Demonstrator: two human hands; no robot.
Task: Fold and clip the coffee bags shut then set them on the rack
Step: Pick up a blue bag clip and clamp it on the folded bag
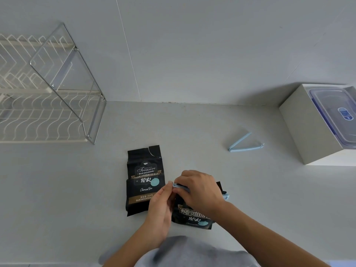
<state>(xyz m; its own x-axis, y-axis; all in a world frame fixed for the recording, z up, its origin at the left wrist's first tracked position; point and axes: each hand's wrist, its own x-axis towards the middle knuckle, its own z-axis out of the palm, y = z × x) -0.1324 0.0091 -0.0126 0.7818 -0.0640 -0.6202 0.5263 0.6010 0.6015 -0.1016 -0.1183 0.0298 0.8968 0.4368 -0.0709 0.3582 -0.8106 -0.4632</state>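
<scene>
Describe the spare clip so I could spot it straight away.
Start at the white box at the right of the counter. Just left of it sits the pale blue clip. Unlike the held clip, it lies open in a V, untouched.

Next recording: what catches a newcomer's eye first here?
At bottom centre the left hand and right hand hold a light blue clip on a black coffee bag. A second bag lies flat just left; a spare clip lies open to the right, the wire rack far left.
</scene>
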